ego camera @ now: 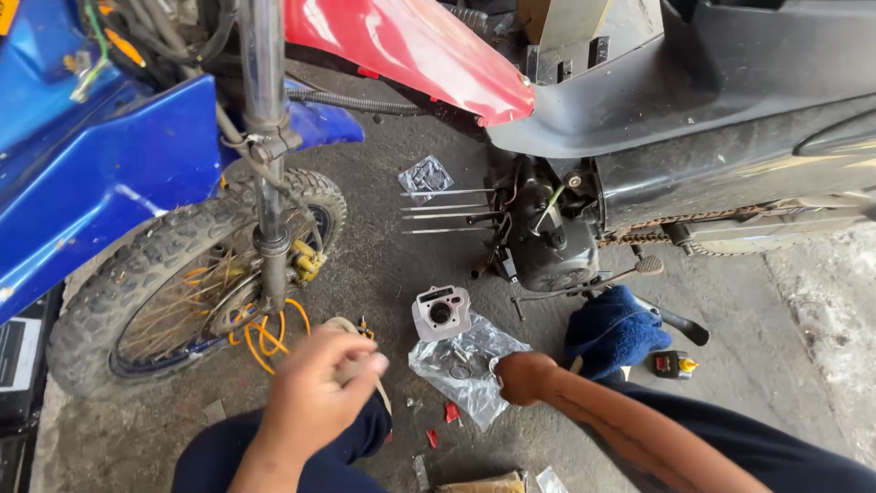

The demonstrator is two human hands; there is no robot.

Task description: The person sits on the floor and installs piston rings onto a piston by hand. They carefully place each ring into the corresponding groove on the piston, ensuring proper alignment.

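While the right hand (525, 377) rests fisted on the clear plastic bag (465, 365), grasp unclear | head view: left hand (319, 383) loosely curled around something pale | metal cylinder block (442, 312) just beyond: likely heavy, rigid; grip its sides.

Open floor (383, 265) between knobby wheel (164, 283) and engine (547, 237); studs (447, 210) jut across.

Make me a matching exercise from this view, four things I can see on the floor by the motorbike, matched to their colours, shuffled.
Things:
1. cloth
2. cable coil
3. small bottle
4. engine cylinder

Colours:
A. orange
B. silver-grey
C. blue
D. black with a yellow cap

Pairs: 1-C, 2-A, 3-D, 4-B
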